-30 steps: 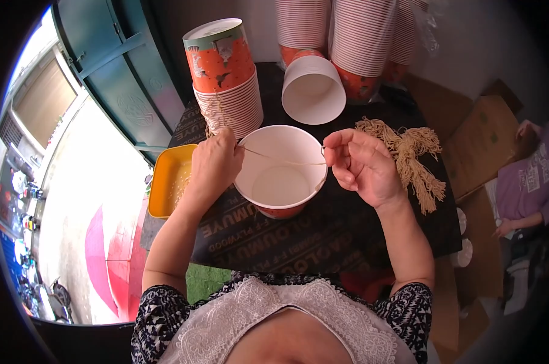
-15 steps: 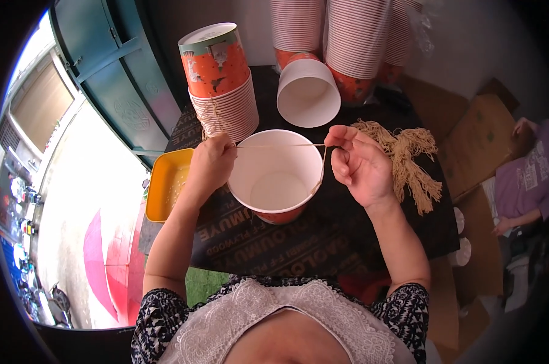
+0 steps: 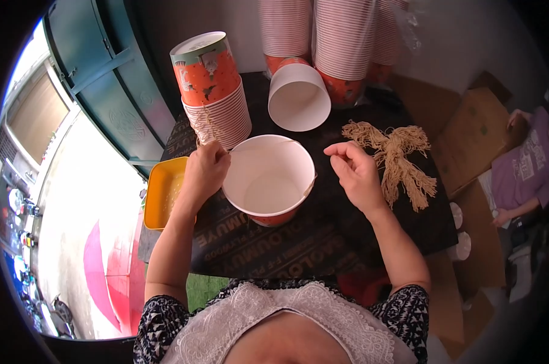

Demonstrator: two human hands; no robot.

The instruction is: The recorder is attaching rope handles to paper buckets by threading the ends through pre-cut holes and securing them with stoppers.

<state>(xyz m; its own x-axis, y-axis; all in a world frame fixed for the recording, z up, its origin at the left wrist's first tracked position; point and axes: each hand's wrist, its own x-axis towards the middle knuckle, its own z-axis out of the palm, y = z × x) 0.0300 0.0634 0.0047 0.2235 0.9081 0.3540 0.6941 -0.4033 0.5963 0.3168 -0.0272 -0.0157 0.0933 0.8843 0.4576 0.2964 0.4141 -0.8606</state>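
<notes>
Fingers of left hand pinching thin tan string at the white paper bucket's rim, mid black table; right hand fingers hovering loosely curled, apart.

The paper bucket is white inside, orange outside. The stack of buckets shows orange with a printed pattern and a teal band. The string bundle is tan; the tray yellow; the counter black.
</notes>
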